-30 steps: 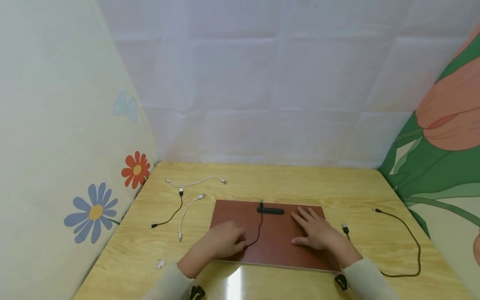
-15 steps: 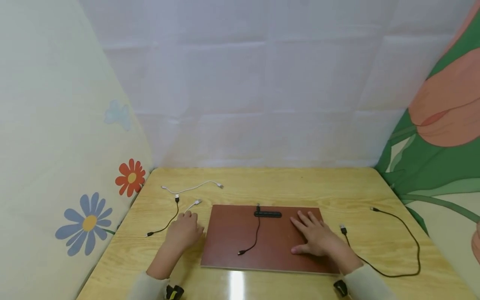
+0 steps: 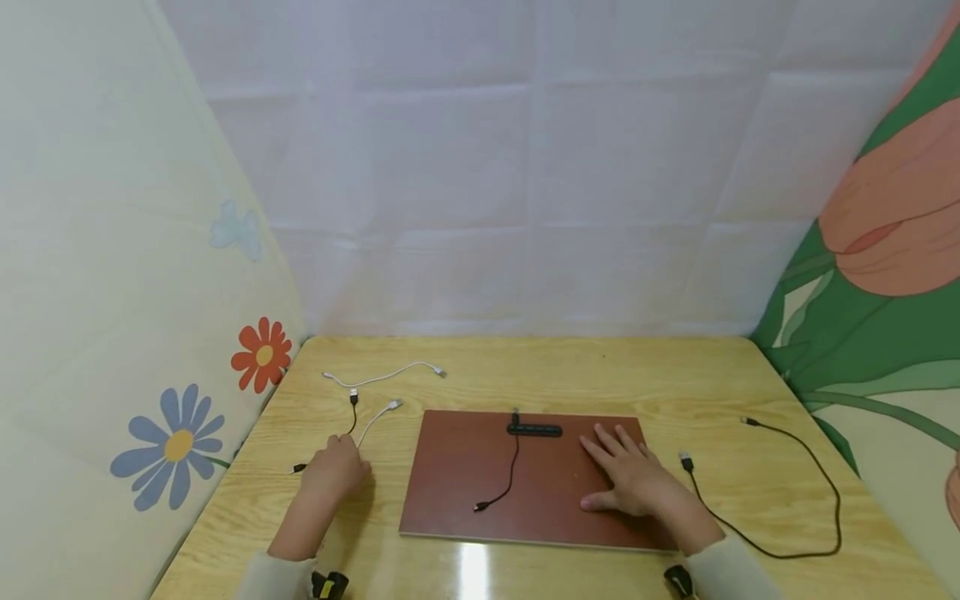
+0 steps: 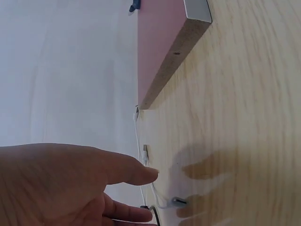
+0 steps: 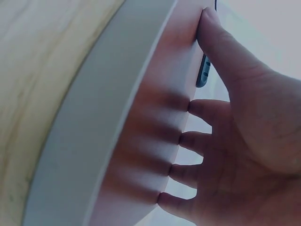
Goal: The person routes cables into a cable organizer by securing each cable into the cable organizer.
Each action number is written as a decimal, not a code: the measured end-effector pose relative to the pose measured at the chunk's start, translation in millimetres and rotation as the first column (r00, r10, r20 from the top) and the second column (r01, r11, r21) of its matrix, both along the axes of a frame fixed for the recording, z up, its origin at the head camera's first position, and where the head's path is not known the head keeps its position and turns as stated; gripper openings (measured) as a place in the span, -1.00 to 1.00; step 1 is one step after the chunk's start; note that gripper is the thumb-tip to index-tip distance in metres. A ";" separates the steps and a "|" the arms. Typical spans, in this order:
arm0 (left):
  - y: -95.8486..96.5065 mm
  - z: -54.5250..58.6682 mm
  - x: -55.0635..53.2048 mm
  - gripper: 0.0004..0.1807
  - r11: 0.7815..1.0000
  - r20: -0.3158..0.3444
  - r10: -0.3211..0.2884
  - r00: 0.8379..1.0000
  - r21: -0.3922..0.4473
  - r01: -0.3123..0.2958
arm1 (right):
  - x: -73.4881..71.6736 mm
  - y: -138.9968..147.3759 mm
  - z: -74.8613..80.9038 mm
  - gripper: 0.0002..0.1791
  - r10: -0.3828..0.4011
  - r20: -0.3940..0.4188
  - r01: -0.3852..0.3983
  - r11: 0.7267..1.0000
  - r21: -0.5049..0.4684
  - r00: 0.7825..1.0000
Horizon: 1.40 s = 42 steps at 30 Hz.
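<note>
My left hand [image 3: 333, 471] hovers over the left part of the table, above a short black USB cable [image 3: 353, 410] and beside a short white USB cable [image 3: 375, 422]. In the left wrist view its thumb [image 4: 136, 173] and fingers are apart, with nothing between them, and the white cable's plug [image 4: 178, 202] lies just past them. My right hand [image 3: 630, 475], fingers spread, presses on the right side of a reddish-brown board [image 3: 450, 475]. On that board a black cable clip strip [image 3: 535, 431] holds another black cable [image 3: 513, 471], whose lower end lies loose on the board.
Another white cable [image 3: 382, 377] lies at the back left of the wooden table [image 3: 600, 375]. A longer black USB cable [image 3: 787, 554] curves across the right side. A white sheet stands behind the table, with flower-patterned panels at both sides.
My left hand let go of the black cable's end on the board, moved left off the board, then further left from the white cable toward the black one. The right hand stays put.
</note>
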<state>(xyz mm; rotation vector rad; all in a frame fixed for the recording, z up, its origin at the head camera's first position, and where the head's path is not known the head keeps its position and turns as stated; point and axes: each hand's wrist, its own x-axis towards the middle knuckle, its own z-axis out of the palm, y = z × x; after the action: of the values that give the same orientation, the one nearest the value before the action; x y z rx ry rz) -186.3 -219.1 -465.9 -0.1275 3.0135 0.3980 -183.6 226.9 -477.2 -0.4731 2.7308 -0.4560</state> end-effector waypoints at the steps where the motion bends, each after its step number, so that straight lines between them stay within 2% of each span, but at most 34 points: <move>1: -1.1 -0.8 0.2 -0.57 1.000 0.006 0.001 1.000 0.004 -0.001 | -0.1 0.0 0.0 0.12 0.000 0.000 0.000 1.000 -0.003 1.000; 6: -5.9 -3.7 0.3 -0.62 1.000 0.027 -0.004 1.000 0.004 0.004 | 0.0 0.1 -0.3 0.11 0.001 -0.009 -0.001 1.000 -0.008 1.000; 13: -10.1 -1.9 -1.8 -0.62 1.000 0.081 -0.007 0.997 0.013 0.006 | 1.6 0.1 0.2 0.11 -0.001 -0.008 0.000 1.000 -0.013 1.000; 16: -12.6 -3.8 -2.2 -0.69 1.000 0.088 -0.007 0.996 0.013 0.005 | 2.8 -0.3 0.9 0.11 0.000 -0.005 0.000 1.000 -0.017 1.000; 20: -13.3 -4.6 -3.2 -0.79 1.000 0.077 -0.015 0.997 0.018 0.013 | 3.0 0.6 0.3 0.12 -0.002 -0.006 0.002 1.000 -0.020 1.000; 37: -7.6 -3.6 -7.0 -0.73 0.998 0.058 -0.069 0.996 -0.006 0.069 | 0.5 2.6 -0.2 0.12 0.001 -0.021 -0.001 1.000 -0.026 1.000; 42: -7.5 -8.1 -8.0 -0.78 1.000 0.049 -0.028 0.998 0.002 0.028 | 2.0 2.0 0.4 0.11 0.005 -0.019 -0.006 1.000 -0.027 1.000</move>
<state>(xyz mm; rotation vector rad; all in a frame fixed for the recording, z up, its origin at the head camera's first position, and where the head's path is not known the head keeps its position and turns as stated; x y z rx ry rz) -194.3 -226.6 -474.0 -0.0937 2.9629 0.3889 -181.6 228.9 -476.8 -0.4944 2.7440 -0.4906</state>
